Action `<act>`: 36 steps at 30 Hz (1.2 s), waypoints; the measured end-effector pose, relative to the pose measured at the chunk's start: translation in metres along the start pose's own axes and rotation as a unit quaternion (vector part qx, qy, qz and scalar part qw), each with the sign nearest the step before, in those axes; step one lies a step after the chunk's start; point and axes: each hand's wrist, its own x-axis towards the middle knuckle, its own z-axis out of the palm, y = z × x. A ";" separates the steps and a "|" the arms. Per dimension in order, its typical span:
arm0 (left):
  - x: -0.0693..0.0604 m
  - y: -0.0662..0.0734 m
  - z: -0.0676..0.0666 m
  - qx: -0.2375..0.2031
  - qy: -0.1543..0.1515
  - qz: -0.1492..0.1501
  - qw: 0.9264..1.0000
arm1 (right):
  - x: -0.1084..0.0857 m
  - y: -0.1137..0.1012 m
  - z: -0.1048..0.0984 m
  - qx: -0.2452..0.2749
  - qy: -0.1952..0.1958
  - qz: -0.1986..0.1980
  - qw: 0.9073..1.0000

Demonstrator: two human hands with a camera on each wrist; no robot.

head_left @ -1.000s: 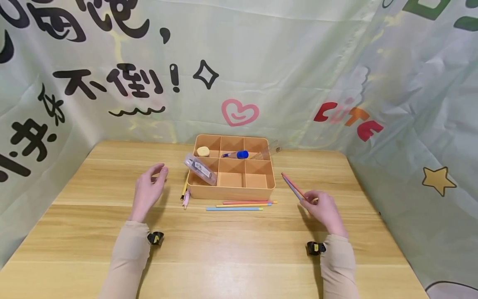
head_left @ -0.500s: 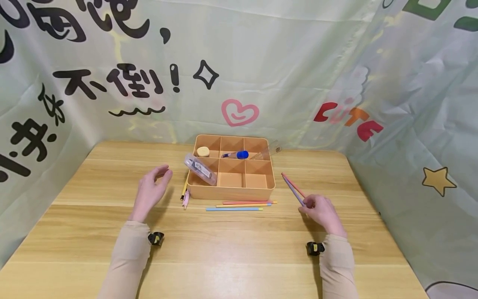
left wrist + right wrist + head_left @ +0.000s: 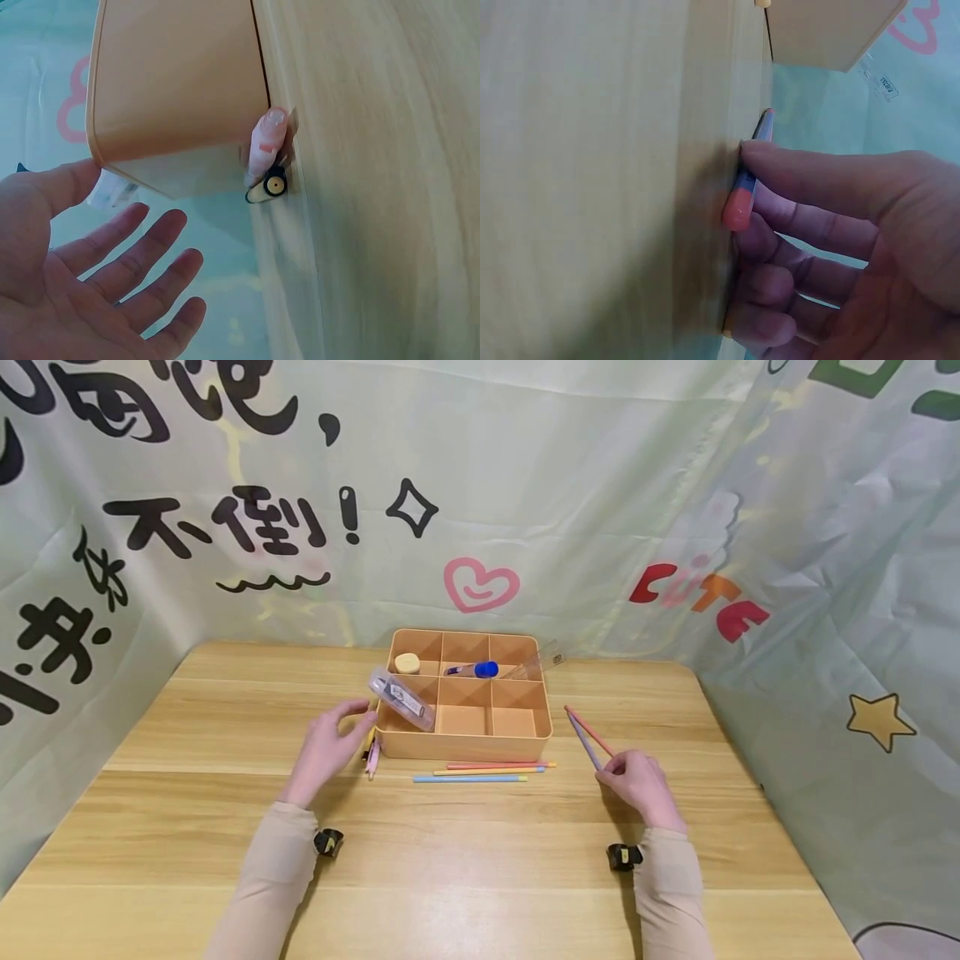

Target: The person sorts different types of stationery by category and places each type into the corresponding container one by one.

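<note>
Your left hand (image 3: 330, 746) has moved in, fingers spread, to the left side of the compartment organizer (image 3: 465, 747), seemingly bringing it within reach. Your right hand (image 3: 637, 782), shifted slightly inward, still pinches the purple-blue pencil (image 3: 583, 742) beside the red pencil (image 3: 590, 732), right of the organizer.

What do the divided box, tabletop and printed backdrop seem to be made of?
Divided box: probably plastic, smooth satin, with rounded, moulded-looking corners. Tabletop: wood or wood-look laminate, glossy; grain lines and a reflection show. Printed backdrop: likely thin fabric, slight sheen, hanging in creases.
</note>
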 end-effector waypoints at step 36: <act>-0.004 0.017 0.019 -0.045 0.014 -0.020 0.999 | 0.002 -0.006 -0.014 0.184 0.102 -0.012 0.977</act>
